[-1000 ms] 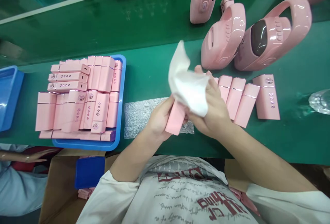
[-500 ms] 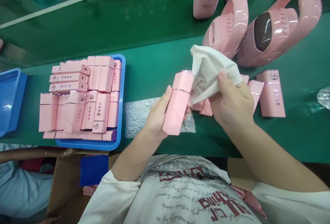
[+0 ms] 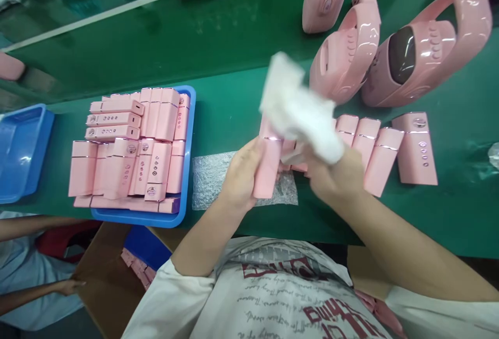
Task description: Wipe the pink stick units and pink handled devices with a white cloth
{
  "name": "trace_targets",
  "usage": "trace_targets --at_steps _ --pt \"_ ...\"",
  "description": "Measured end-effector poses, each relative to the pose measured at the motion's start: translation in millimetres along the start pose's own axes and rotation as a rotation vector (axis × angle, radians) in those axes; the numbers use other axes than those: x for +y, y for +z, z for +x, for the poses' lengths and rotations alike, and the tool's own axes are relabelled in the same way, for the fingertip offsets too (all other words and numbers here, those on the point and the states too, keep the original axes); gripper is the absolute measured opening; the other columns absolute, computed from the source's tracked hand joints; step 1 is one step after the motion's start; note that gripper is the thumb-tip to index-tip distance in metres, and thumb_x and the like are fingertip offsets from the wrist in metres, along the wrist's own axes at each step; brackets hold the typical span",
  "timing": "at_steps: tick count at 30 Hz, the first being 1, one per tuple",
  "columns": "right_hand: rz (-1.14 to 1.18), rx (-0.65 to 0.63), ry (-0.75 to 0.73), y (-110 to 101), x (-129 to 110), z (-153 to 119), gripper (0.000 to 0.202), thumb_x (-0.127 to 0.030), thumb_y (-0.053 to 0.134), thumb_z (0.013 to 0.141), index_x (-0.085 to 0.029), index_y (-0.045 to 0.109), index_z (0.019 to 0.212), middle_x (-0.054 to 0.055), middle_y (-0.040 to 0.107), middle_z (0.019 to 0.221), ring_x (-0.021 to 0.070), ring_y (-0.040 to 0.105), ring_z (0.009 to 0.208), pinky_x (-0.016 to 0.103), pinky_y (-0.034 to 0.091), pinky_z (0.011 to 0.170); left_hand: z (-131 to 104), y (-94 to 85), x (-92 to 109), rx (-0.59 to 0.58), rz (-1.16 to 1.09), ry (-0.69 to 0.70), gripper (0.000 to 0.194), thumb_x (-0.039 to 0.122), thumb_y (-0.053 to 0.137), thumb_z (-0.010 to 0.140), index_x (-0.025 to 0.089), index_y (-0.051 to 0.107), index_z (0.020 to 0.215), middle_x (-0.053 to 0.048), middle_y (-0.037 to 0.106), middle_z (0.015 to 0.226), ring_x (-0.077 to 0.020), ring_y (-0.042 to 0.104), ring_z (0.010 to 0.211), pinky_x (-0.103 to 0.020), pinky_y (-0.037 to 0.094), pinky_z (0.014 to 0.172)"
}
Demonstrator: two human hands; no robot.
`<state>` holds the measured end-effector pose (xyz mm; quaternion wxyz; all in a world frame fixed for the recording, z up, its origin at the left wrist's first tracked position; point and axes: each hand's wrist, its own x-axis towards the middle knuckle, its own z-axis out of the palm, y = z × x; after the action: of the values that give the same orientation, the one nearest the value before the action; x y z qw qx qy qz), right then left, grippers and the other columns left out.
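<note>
My left hand (image 3: 242, 175) is wrapped round a pink box-shaped device (image 3: 268, 170) with a shiny metallic band, held tilted above the bench. In my right hand (image 3: 337, 172) is a white cloth (image 3: 307, 115), blurred by motion, which covers the top end of the device. Below the held device lies a sheet of bubble wrap (image 3: 210, 180). Several like pink devices (image 3: 384, 159) rest on the green bench to the right of my right hand, and a wider one (image 3: 417, 149) with a row of buttons lies beyond them.
A blue tray (image 3: 188, 146) piled with pink devices stands on the left, another blue tray (image 3: 39, 157) farther left. Large pink handled machines (image 3: 423, 58) stand at the back right. At lower left, a co-worker's hand (image 3: 68, 286) touches a cardboard box (image 3: 107, 276).
The white cloth has swung left over the top of the held device, now blurred. The cardboard box at lower left has tilted, and the co-worker's hand there shows more fully.
</note>
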<state>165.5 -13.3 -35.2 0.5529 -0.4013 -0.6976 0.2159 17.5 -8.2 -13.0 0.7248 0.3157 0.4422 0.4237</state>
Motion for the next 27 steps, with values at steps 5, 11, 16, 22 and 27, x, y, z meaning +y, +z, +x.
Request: trace_targets --at_steps 5,11,16,22,27 --pt "0.393 0.267 0.368 -9.6 15.9 12.3 0.027 -0.035 0.042 0.098 -0.033 0.061 0.117 0.002 0.069 0.112 0.0216 0.064 0.11 0.034 0.06 0.084 -9.7 2.0 -3.2 0.101 0.393 0.405 0.046 0.032 0.08 0.068 0.021 0.064 0.109 -0.004 0.062 0.105 -0.0168 0.06 0.099 -0.026 0.049 0.087" --pt "0.466 0.302 0.464 -5.1 8.4 13.7 0.02 -0.037 0.055 0.092 -0.026 0.067 0.103 0.001 0.071 0.103 0.0216 0.065 0.108 0.032 0.06 0.086 -12.3 7.1 -0.3 0.082 0.284 0.316 0.043 0.034 0.076 0.073 0.021 0.064 0.112 -0.006 0.064 0.108 -0.02 0.062 0.103 -0.029 0.049 0.091" --pt "0.457 0.307 0.502 -3.1 8.7 13.8 0.022 -0.042 0.056 0.09 -0.025 0.069 0.099 0.002 0.072 0.098 0.0231 0.067 0.104 0.034 0.06 0.085 -8.3 6.5 0.6 -0.008 0.077 0.185 0.047 0.045 0.068 0.079 0.021 0.06 0.119 -0.006 0.069 0.1 -0.0167 0.068 0.081 -0.026 0.055 0.069" --pt "0.348 0.247 0.382 -4.6 2.7 12.2 0.025 -0.039 0.05 0.094 -0.025 0.065 0.107 0.002 0.072 0.087 0.0216 0.067 0.102 0.032 0.06 0.083 -7.1 8.5 3.4 -0.022 -0.034 0.092 0.052 0.059 0.05 0.086 0.017 0.062 0.115 -0.008 0.07 0.097 -0.0196 0.068 0.086 -0.028 0.056 0.069" --pt "0.104 -0.076 0.061 5.8 -6.7 2.5 0.022 -0.029 0.046 0.095 -0.021 0.066 0.099 0.005 0.073 0.085 0.0213 0.07 0.09 0.034 0.061 0.079 -6.0 9.5 6.0 -0.003 -0.096 -0.064 0.071 0.073 0.029 0.085 0.018 0.059 0.117 -0.008 0.07 0.09 -0.0221 0.068 0.088 -0.03 0.055 0.067"
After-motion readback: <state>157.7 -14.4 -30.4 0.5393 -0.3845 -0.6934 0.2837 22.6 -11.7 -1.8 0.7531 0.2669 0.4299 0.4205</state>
